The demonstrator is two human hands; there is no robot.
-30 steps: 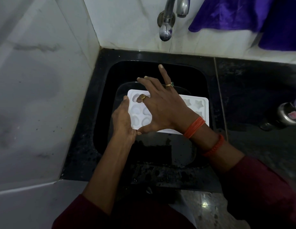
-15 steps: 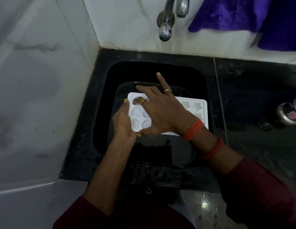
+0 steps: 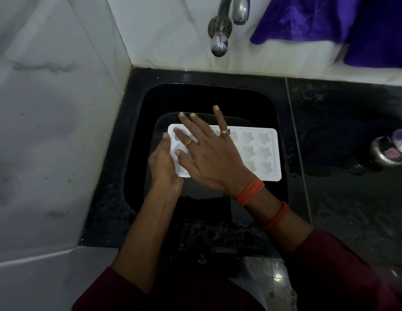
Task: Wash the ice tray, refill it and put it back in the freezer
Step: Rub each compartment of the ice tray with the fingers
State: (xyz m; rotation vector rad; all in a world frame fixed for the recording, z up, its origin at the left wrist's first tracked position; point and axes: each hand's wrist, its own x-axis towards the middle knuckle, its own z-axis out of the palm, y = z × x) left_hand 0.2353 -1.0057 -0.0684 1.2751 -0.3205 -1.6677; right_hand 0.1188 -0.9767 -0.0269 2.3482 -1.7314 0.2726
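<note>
While I am leaning over the black sink (image 3: 137, 131), I am holding the white ice tray (image 3: 260, 151) level above its basin, the long side running left to right. My left hand (image 3: 164, 167) is gripping the tray's left short edge, the thumb lying along the top of the rim and the other fingers curled out of sight beneath it. My right hand (image 3: 209, 158) is lying flat across the left half of the tray, fingers spread and loose, grasping nothing. Its index finger (image 3: 184, 138) and thumb are pressing into moulds near the left end, while the longer fingertips are reaching past the far rim. Two rings are showing on this hand, and orange thread bands (image 3: 250, 190) are circling the wrist, with a second band further up the forearm.

The right half of the tray is lying uncovered, showing star-shaped moulds (image 3: 265, 153) that are looking empty, though I cannot tell whether they are wet. The metal tap (image 3: 219, 39) is hanging from the white tiled wall above the sink, and I am seeing no water running from it. A purple cloth (image 3: 330, 23) is draping down the wall at the upper right. A steel container (image 3: 386, 151) is sitting on the dark counter to the right, well apart from the tray.
</note>
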